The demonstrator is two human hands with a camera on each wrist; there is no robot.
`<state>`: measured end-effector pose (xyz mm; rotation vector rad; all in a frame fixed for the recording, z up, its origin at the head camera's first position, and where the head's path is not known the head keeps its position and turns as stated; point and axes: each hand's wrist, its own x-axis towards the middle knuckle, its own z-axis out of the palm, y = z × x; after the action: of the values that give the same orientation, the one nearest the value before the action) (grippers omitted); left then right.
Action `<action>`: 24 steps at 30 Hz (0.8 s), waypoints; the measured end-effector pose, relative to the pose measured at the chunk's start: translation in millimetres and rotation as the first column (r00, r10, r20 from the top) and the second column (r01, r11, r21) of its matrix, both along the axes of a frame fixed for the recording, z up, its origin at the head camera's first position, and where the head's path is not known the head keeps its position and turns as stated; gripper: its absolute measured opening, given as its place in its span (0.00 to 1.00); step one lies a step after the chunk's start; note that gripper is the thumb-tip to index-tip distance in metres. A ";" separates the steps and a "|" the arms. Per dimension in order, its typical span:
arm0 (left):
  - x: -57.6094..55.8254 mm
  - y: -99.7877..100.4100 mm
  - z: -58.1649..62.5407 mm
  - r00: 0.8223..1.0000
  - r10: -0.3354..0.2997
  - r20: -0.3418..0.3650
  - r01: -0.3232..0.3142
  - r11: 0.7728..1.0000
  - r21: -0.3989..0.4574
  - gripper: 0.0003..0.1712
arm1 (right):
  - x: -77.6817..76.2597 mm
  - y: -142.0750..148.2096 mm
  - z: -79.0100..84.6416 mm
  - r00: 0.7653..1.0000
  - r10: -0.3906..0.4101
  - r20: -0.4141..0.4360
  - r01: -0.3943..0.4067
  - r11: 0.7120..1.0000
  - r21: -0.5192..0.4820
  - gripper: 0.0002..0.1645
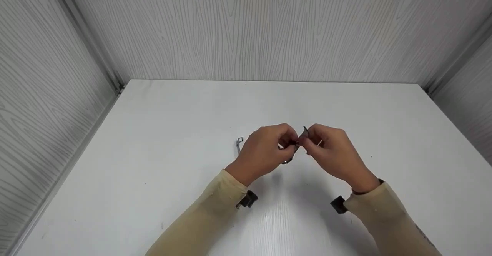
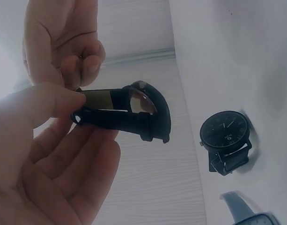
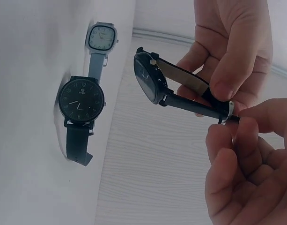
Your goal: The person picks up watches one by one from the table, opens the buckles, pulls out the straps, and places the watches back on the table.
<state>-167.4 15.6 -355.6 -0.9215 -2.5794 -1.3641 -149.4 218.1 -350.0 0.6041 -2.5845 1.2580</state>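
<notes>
Between the two hands hangs a black wristwatch (image 3: 150,77) with a dark strap, its inner side tan. My left hand (image 1: 265,148) grips both strap ends between thumb and fingers, so the strap forms a closed loop away from the case. At the silver buckle (image 3: 231,110), my right hand (image 1: 332,150) pinches the strap's tip with thumb and fingertips. The fingertips of both hands almost meet in the head view, where the hands hide most of the watch.
On the white table (image 1: 173,133) lie a round black watch (image 3: 81,101) and a pale blue watch (image 3: 101,38) with a squarish face. The head view shows only a bit of grey-blue strap (image 1: 239,143) beside the left wrist. Wood-grain panels (image 1: 246,29) enclose the table's back and sides.
</notes>
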 end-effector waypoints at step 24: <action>-4.6 -6.1 1.1 0.984 -0.151 0.093 0.132 0.974 0.187 0.03 | 0.3 0.2 2.1 0.992 0.112 0.050 -0.105 0.988 -0.117 0.06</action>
<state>-172.0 9.5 -354.5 -1.0457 -2.4524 -1.6965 -149.2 218.4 -347.9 0.7048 -2.5334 1.4664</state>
